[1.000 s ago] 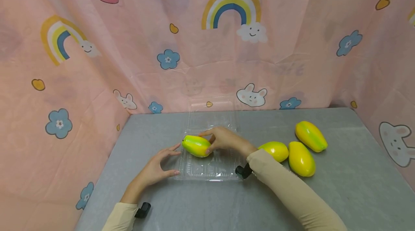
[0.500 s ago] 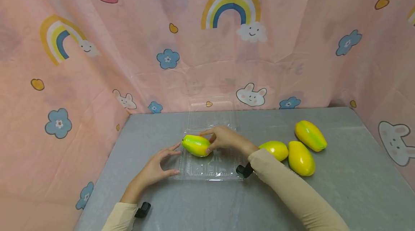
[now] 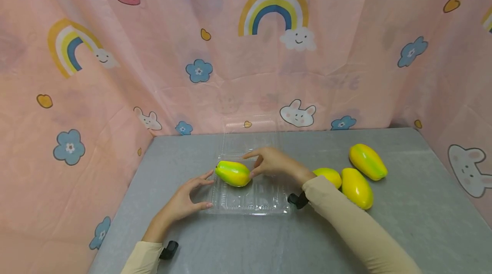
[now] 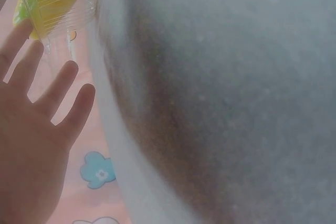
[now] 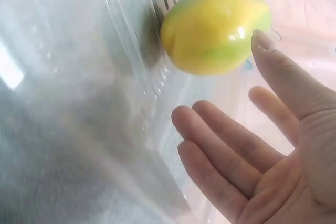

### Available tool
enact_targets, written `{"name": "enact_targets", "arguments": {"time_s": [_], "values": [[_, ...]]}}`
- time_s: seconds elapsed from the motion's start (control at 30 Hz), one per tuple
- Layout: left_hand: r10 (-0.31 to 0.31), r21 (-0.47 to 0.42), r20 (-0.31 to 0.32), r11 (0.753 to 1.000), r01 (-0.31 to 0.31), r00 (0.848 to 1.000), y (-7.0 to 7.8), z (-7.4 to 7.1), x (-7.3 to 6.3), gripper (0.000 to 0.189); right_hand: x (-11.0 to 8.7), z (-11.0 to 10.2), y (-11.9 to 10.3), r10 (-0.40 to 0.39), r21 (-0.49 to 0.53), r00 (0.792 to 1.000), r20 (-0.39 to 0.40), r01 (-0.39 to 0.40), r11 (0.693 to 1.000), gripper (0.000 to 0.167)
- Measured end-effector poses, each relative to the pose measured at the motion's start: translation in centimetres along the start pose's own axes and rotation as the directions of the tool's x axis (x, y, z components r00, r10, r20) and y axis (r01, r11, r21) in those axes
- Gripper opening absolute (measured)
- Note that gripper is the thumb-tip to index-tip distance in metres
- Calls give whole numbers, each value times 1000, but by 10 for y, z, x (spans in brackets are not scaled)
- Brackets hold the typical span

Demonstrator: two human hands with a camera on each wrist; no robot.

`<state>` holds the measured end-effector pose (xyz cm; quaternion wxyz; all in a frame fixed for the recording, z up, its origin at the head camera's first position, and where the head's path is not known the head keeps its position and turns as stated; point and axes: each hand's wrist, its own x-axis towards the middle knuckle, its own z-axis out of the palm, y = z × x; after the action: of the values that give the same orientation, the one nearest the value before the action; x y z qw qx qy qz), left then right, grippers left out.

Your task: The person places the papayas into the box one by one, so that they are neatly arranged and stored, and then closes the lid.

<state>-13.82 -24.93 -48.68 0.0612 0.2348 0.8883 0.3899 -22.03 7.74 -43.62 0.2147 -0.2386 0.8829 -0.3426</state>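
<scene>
A yellow-green papaya lies on its side in the left part of a clear plastic clamshell box, whose lid is folded back toward the curtain. My right hand is just right of the papaya, fingers spread, holding nothing. In the right wrist view the thumb tip overlaps the papaya; I cannot tell whether they touch. At the box's left side is my left hand, its fingers extended and spread. The left wrist view shows those fingers near the box wall, with the papaya seen through it.
Three more yellow papayas lie on the grey table to the right: one partly behind the right sleeve, one beside it, one farther back. A pink printed curtain encloses the back and sides.
My right hand has let go of the papaya and moved slightly right. The papaya stays in the box. My left hand has hardly moved.
</scene>
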Motion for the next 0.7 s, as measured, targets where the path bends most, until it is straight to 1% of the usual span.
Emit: {"name": "enact_targets", "arguments": {"time_s": [0.1,0.3,0.5,0.6,0.7], "values": [[-11,-9,3,1000,11,1000,0,0,0,66,-5,-6,3,-5,-16,1000,-9,5,1000,62],[-21,-8,5,1000,21,1000,-1,1,0,65,-19,-20,9,-45,-40,999,-19,44,998,59],[-20,-5,8,1000,20,1000,-2,1,0,65,-40,-33,14,-26,-10,999,-28,25,1000,56],[-16,-9,8,1000,16,1000,-1,1,0,64,-52,-38,19,-33,10,999,-39,34,999,55],[-15,-9,9,1000,15,1000,-1,1,0,64,-64,-43,25,-66,14,996,-56,67,998,54]]}}
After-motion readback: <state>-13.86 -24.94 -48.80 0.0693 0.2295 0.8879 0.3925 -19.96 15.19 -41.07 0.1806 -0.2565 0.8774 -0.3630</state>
